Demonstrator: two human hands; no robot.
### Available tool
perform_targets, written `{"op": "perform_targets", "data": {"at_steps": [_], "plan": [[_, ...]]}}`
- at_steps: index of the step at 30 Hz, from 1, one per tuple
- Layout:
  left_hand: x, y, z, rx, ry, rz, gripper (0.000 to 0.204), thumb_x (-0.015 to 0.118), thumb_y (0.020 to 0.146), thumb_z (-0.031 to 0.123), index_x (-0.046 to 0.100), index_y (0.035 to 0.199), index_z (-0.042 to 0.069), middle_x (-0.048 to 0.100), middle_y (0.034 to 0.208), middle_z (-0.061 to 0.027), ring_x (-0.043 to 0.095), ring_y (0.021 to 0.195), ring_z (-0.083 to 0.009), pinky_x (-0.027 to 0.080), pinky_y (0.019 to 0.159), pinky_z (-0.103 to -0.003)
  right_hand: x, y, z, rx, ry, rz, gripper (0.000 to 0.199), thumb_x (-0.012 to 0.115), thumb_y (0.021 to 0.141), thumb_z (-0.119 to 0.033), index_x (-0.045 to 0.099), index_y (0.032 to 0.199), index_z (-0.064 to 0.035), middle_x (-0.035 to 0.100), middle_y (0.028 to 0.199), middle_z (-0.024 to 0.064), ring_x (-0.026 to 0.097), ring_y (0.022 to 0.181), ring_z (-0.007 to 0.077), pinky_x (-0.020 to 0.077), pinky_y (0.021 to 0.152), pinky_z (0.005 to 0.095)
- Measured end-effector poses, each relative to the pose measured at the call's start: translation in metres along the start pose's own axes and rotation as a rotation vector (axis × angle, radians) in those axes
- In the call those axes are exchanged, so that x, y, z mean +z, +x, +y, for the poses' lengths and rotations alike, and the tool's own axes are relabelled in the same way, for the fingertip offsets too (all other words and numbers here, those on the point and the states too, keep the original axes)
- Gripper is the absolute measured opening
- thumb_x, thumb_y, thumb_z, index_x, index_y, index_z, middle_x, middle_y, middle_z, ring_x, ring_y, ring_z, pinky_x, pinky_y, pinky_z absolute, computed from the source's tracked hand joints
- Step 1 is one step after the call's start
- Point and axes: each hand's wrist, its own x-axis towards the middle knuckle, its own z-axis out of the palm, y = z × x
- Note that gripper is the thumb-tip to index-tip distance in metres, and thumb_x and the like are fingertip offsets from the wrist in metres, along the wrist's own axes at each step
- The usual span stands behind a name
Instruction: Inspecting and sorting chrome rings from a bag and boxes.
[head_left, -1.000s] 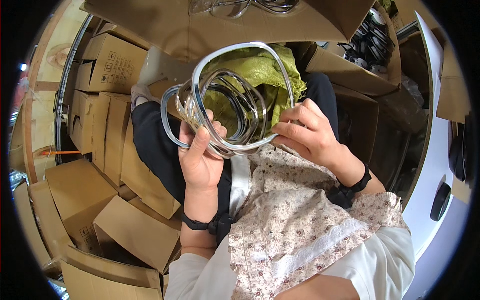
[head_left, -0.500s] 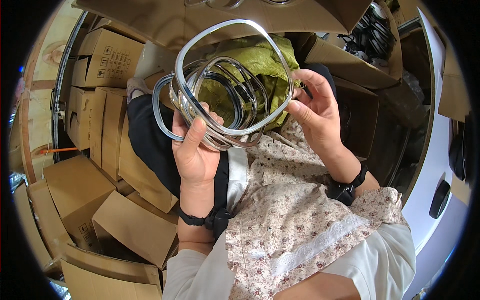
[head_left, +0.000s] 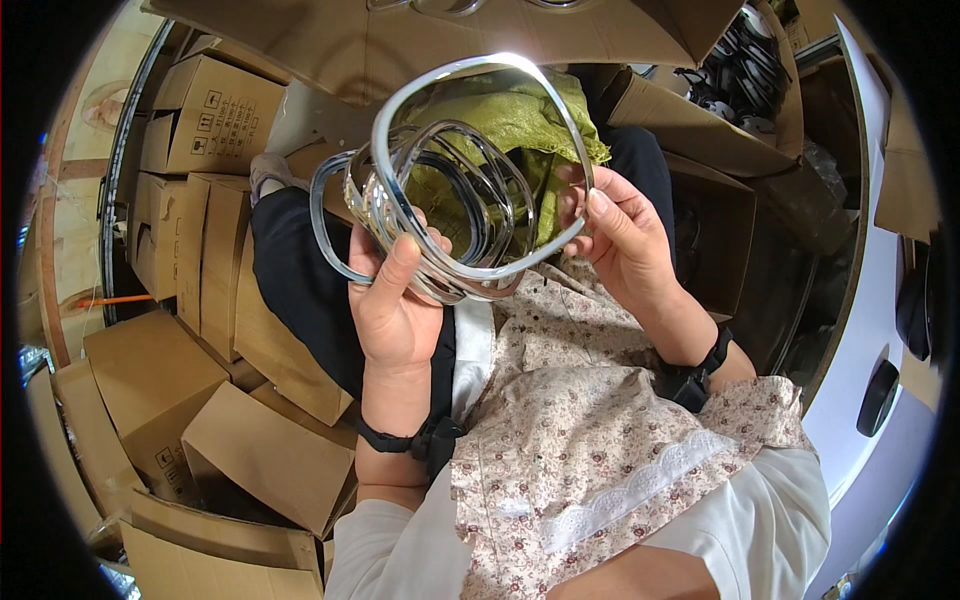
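Between my two hands is a bundle of shiny chrome-coloured rings (head_left: 362, 205), each a rounded-square frame. My left hand (head_left: 398, 318) grips the bundle at its lower left, thumb in front and fingers behind. The nearest and largest-looking frame ring (head_left: 381, 145) stands upright at the front. Its right side is pinched by the thumb and fingers of my right hand (head_left: 630, 240). Behind the rings lies a yellow-green woven sack (head_left: 545, 110), partly seen through them.
An open cardboard box (head_left: 560, 45) with more shiny rings stands at the far side. Several cartons (head_left: 225, 115) are stacked at the left. At the far right, a box (head_left: 690, 120) holds black parts. A white panel (head_left: 850, 290) rises along the right.
My right fingers have closed from a looser hold onto the front ring's right side. The front ring has tilted and shifted slightly right and down. My left hand keeps its grip.
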Motion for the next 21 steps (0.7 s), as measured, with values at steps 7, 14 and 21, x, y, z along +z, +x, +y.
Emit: {"op": "perform_targets", "data": {"at_steps": [7, 14, 21], "plan": [[0.0, -0.001, -0.006, -0.018, -0.004, 0.007, 0.043, 0.066, 0.086, 0.007, 0.047, 0.124, 0.004, 0.056, 0.1, -0.0051, 0.049, 0.08, -0.014, 0.043, 0.077, -0.033, -0.002, 0.007, -0.014, -0.141, -0.142, -0.018, 0.031, 0.048, 0.099, -0.03, 0.059, 0.11, -0.0024, 0.056, 0.071, -0.0004, 0.049, 0.063, 0.007, 0.0406, 0.056, 0.0194], [-0.022, -0.001, 0.004, -0.11, -0.444, -0.181, 0.025, 0.057, 0.093, 0.012, 0.055, 0.118, 0.011, 0.056, 0.093, 0.0004, 0.049, 0.08, -0.0094, 0.037, 0.08, -0.028, -0.027, 0.017, -0.041, -0.171, 0.08, -0.031, 0.03, 0.038, 0.101, -0.032, 0.049, 0.083, -0.0096, 0.032, 0.058, -0.0072, 0.027, 0.052, 0.0065, 0.024, 0.05, 0.0233], [-0.028, 0.004, 0.008, -0.127, -0.607, -0.32, 0.036, 0.055, 0.094, 0.011, 0.045, 0.128, 0.005, 0.056, 0.091, 0.0001, 0.05, 0.078, -0.0094, 0.036, 0.077, -0.027, -0.037, 0.015, -0.032, 0.267, -0.164, -0.068, 0.01, 0.053, 0.086, -0.014, 0.055, 0.09, -0.0059, 0.033, 0.056, -0.0092, 0.027, 0.044, 0.0009, 0.0175, 0.04, 0.0195]]}}
